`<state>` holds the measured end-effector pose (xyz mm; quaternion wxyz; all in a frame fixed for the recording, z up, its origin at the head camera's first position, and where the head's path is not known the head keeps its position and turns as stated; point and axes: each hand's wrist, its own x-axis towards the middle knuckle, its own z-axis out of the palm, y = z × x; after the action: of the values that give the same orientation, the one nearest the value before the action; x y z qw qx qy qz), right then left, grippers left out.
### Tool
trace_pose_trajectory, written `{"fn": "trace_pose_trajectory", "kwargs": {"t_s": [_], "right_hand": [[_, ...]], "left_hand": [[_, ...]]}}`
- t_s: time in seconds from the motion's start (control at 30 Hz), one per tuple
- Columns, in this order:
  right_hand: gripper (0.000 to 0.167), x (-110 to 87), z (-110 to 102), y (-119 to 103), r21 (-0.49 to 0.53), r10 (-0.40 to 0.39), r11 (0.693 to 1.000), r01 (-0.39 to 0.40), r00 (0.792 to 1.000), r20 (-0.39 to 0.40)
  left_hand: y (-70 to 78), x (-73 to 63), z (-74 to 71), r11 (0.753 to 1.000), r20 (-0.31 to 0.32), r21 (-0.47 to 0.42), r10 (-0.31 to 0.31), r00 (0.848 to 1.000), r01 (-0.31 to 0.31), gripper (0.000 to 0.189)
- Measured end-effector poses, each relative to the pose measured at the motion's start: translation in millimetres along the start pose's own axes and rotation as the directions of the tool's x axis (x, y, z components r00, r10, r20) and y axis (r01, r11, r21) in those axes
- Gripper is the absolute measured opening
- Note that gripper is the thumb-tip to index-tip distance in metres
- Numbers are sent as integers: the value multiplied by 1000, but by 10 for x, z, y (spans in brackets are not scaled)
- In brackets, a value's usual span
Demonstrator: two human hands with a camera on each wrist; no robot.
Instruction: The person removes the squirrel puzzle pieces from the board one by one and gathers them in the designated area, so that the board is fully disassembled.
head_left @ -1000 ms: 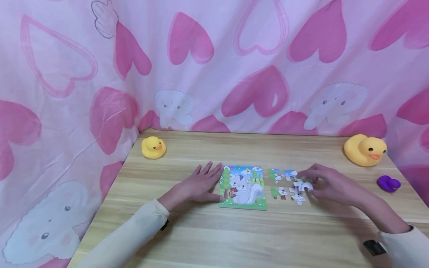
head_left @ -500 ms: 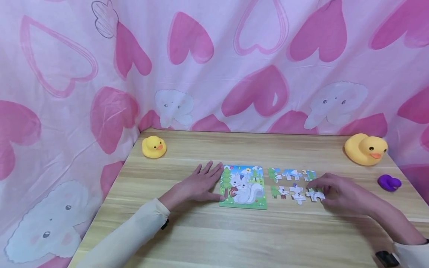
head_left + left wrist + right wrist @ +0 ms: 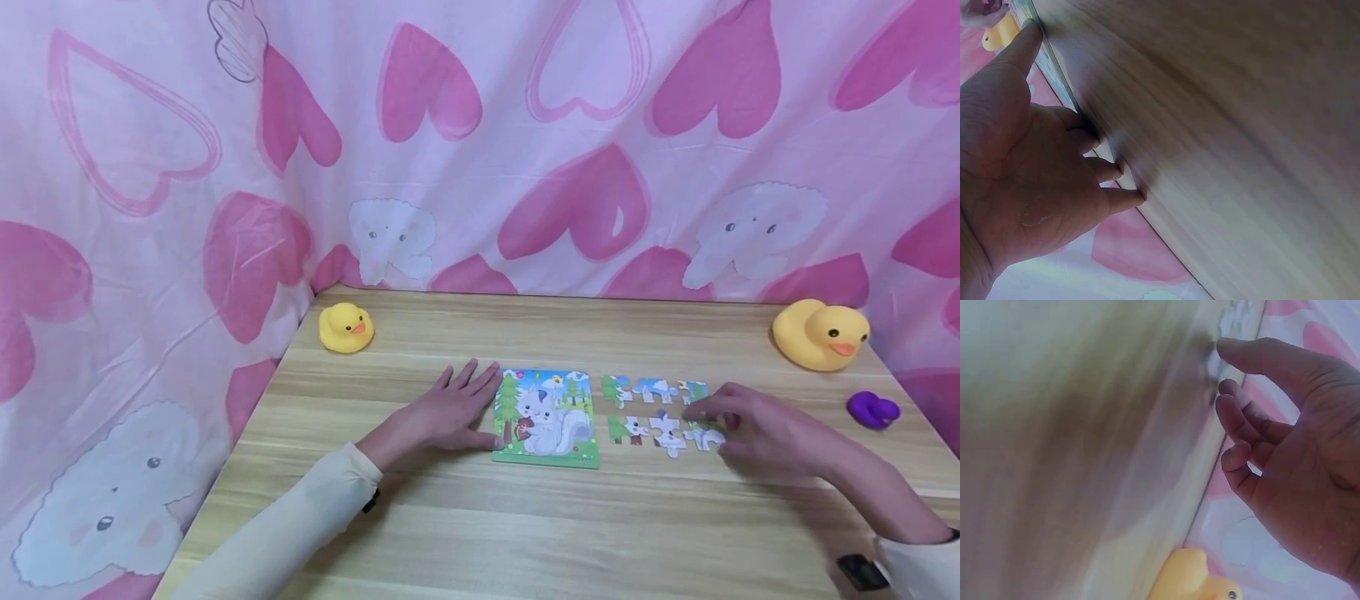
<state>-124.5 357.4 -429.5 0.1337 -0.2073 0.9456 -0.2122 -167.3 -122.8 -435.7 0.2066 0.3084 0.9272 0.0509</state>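
Here's the worktop (image 3: 480,525), and the left hand (image 3: 450,414), fingers spread, touches the left side of the picture board (image 3: 543,417) near the worktop's middle. Over toward the right edge, the right hand (image 3: 772,429), clearly nearer to the loose end puzzle piece (image 3: 703,437), in the row farther from the back edge. That piece lies right between the grip's thumb and forefinger! Tips apart, astride it; pinched or not, I can't tell. Long axis? Too blocky to call.
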Motion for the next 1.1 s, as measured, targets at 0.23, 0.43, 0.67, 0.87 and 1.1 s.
{"fn": "trace_pose_trajectory", "kwargs": {"t_s": [0.23, 0.43, 0.67, 0.87, 1.1], "right_hand": [[43, 215, 18, -281, -29, -39, 999, 37, 997, -74], [34, 504, 217, -714, 70, -63, 995, 70, 993, -103], [37, 815, 492, -1222, 171, -120, 976, 135, 988, -95], [48, 1022, 664, -1553, 177, -143, 974, 143, 990, -12], [53, 1161, 897, -1832, 117, -171, 978, 173, 985, -26]], "left_hand": [[-16, 4, 9, 1000, -10, 12, 14, 1000, -14, 107], [-11, 2, 9, 1000, -2, 9, 12, 1000, -12, 109], [-5, 9, 16, 1000, -4, 8, 5, 1000, -5, 107], [-5, 6, 9, 1000, -8, 7, 9, 1000, -9, 106], [-9, -8, -10, 1000, -9, 4, 6, 1000, -6, 106]]}}
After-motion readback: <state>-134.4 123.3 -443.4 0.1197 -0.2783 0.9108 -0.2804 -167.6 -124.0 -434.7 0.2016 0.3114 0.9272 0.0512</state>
